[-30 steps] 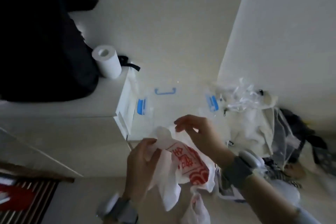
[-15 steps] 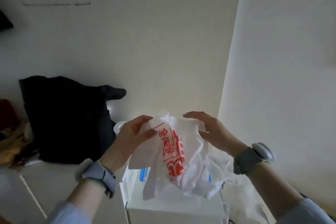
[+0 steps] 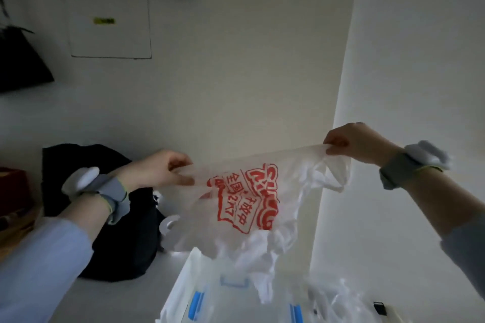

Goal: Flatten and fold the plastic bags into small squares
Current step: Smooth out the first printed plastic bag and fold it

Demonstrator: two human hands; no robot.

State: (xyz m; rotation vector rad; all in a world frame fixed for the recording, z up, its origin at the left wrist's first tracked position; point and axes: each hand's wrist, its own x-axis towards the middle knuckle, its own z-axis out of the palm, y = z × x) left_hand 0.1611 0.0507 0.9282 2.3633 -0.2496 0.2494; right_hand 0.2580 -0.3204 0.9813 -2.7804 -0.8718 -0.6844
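Note:
A thin white plastic bag with a red print (image 3: 244,199) hangs stretched in the air between both hands. My left hand (image 3: 160,172) pinches its left top edge. My right hand (image 3: 357,143) pinches the right top corner near a handle loop, held higher and further right. The bag's lower part droops crumpled over a white storage box with blue clips (image 3: 233,299). More crumpled clear plastic bags (image 3: 338,301) lie to the right of that box at the bottom edge.
A black bag (image 3: 123,233) rests on a white shelf top (image 3: 112,299) at left, with a white paper roll (image 3: 168,225) partly hidden behind the plastic bag. A white wall corner (image 3: 338,113) rises just behind the hands. A wall panel (image 3: 110,23) is upper left.
The hands have moved apart and upward, pulling the bunched bag out wide and flat. The view has tilted up toward the wall.

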